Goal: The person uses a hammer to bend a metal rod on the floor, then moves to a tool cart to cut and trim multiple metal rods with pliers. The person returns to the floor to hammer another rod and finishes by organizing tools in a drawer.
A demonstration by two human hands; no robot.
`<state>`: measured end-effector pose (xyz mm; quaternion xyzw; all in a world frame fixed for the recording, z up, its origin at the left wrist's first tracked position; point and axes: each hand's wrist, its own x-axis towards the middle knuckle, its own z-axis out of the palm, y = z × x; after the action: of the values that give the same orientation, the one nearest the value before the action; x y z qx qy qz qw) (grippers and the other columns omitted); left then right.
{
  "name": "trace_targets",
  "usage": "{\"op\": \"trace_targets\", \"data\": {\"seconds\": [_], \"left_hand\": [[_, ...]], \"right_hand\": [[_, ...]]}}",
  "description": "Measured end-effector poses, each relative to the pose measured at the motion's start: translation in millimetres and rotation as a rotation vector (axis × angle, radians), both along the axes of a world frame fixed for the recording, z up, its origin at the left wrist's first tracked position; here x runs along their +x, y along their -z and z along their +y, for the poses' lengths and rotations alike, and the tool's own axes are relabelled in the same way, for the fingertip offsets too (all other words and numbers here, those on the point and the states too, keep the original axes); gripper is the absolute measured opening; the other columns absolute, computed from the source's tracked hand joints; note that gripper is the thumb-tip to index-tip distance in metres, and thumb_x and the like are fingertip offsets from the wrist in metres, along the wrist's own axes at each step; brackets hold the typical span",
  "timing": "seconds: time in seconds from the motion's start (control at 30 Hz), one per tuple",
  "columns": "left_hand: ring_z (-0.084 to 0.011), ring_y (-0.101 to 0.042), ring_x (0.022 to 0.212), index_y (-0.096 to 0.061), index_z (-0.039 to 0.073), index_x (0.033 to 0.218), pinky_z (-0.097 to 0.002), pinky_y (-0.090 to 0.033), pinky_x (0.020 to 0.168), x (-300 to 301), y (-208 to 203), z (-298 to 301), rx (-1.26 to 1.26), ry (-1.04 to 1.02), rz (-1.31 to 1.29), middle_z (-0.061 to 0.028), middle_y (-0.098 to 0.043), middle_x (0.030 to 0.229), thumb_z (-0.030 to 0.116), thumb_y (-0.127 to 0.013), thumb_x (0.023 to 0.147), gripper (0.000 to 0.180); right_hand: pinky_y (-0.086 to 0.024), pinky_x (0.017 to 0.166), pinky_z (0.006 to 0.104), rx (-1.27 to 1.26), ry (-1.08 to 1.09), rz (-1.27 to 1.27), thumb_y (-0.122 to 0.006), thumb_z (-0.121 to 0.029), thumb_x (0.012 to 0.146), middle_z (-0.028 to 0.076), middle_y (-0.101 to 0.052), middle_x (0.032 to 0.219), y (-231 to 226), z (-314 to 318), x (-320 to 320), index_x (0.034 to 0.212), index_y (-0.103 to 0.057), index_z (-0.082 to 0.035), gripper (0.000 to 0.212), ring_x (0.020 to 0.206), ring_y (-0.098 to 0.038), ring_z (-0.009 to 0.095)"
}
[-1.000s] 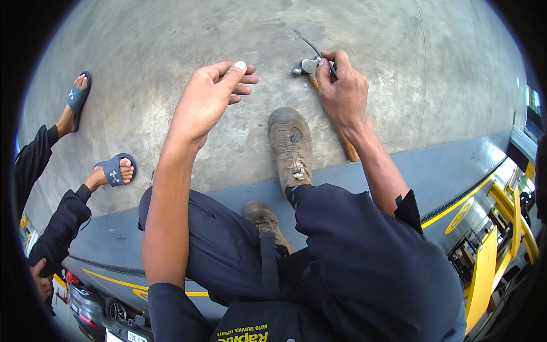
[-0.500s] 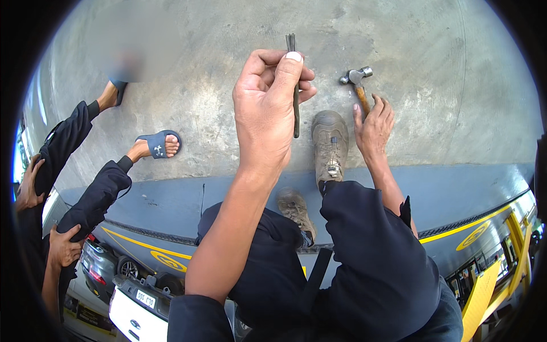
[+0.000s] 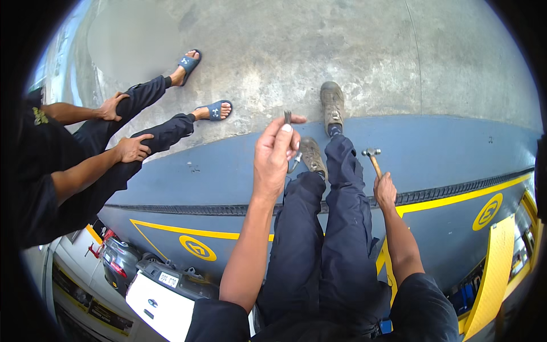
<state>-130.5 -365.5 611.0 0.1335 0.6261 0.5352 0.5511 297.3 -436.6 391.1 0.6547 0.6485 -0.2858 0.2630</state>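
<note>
Raised in front of my legs, my left hand [image 3: 272, 157] pinches a slim bundle of thin dark rods [image 3: 288, 117] between thumb and fingers. The upper ends of the bundle poke out above the thumb; its lower part is hidden by the hand. Just beside that hand a small curved metallic piece [image 3: 294, 162] shows, and I cannot tell whether it belongs to what I hold. My right hand [image 3: 386, 190], out to the right of my legs, is wrapped round the wooden handle of a ball-peen hammer [image 3: 374, 159]. The hammer's head points away from me, held off the floor.
At the left another person in slides [image 3: 215, 110] is bent or seated, hands on the knees. A dark ridged strip [image 3: 421, 195] and yellow lines [image 3: 461, 195] cross the blue-grey floor. Parked cars [image 3: 162, 302] stand lower left, a yellow ramp-like panel [image 3: 494, 273] lower right.
My right hand has taken the hammer by its handle and lifted it off the concrete. My body has come more upright, and my left hand with the bundle appears lower and farther off.
</note>
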Motion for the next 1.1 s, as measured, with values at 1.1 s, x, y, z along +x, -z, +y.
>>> {"op": "trace_targets", "data": {"seconds": [1.1], "left_hand": [[-0.0068, -0.044, 0.084, -0.066, 0.006, 0.124, -0.0273, -0.04, 0.079, 774.0, -494.1, -1014.0, 0.429, -2.881, 0.721, 0.0032, -0.054, 0.101, 0.044, -0.056, 0.114, 0.04]], "right_hand": [[-0.064, 0.083, 0.0504, -0.044, -2.1, -0.03, -0.076, -0.021, 0.086, 0.025, -0.076, 0.109, -307.0, -626.5, -153.6, 0.137, -0.069, -0.008, 0.053, 0.102, -0.078, 0.038]]}}
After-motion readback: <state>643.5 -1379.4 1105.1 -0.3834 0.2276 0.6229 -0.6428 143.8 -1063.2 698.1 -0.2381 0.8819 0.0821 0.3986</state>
